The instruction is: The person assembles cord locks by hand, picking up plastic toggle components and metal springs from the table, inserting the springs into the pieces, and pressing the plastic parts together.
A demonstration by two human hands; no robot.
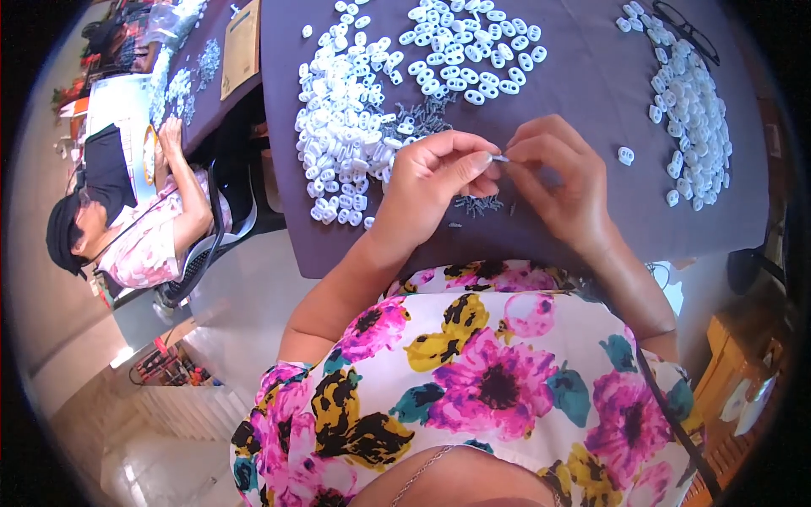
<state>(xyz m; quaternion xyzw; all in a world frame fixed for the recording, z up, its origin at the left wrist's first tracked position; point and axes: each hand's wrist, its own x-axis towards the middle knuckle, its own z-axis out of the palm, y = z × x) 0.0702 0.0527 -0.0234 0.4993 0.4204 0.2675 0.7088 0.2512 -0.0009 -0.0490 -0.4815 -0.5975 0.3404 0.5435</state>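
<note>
My left hand (439,177) is closed in a pinch on a small white plastic piece (500,158), mostly hidden by the fingertips. From the other side the bent fingers of my right hand (564,173) pinch at the same spot; what exactly they grip is too small to make out. Both hands are raised over the near part of the table. Beneath and behind them lie small, thin dark grey pieces (479,205). A big heap of white oval plastic pieces with two holes (338,127) spreads beside my left hand.
More two-holed white ovals (473,46) lie loose at the far middle. Along the right edge runs another white heap (694,127), with dark-framed glasses (688,34) behind it. A single white piece (625,155) lies nearer. At left, a seated person (156,220) works at another table.
</note>
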